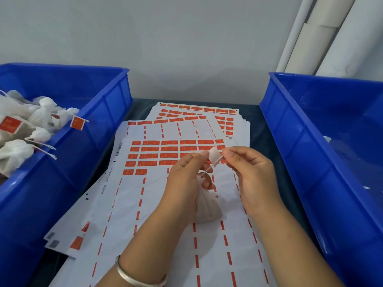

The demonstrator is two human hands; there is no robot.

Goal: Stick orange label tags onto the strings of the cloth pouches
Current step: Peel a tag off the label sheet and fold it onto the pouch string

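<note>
Here, at the centre of the frame, your left hand (pixel 184 175) pinches one edge of a small label tag (pixel 214 155) between thumb and forefinger, its white backing side turned toward you. The lower fingers of that hand curl around the neck of a small white cloth pouch (pixel 207 210), which hangs below the hand, over the sheets. Your right hand (pixel 251 172) pinches the thin white string (pixel 211 166) of the pouch where it meets the tag; the string runs diagonally from the pouch's neck up to the tag. A silver metal bangle (pixel 132 274) sits on your left wrist at the bottom of the frame.

Beneath both hands lies a loose stack of white sticker sheets (pixel 145 204) spread over a dark table (pixel 257 131). The top sheet carries rows of orange rectangular labels (pixel 165 149) in its upper part; lower down only dashed orange strips remain.

At the left edge of the frame stands a blue plastic crate (pixel 93 112). It holds a heap of tied white cloth pouches (pixel 31 129), several with orange tags on their strings; one such tag (pixel 77 122) overhangs the crate's near rim. At the right edge stands a second blue plastic crate (pixel 310 131); its visible interior shows only small white scraps (pixel 327 138). White rolls (pixel 323 38) lean against the wall at upper right.
</note>
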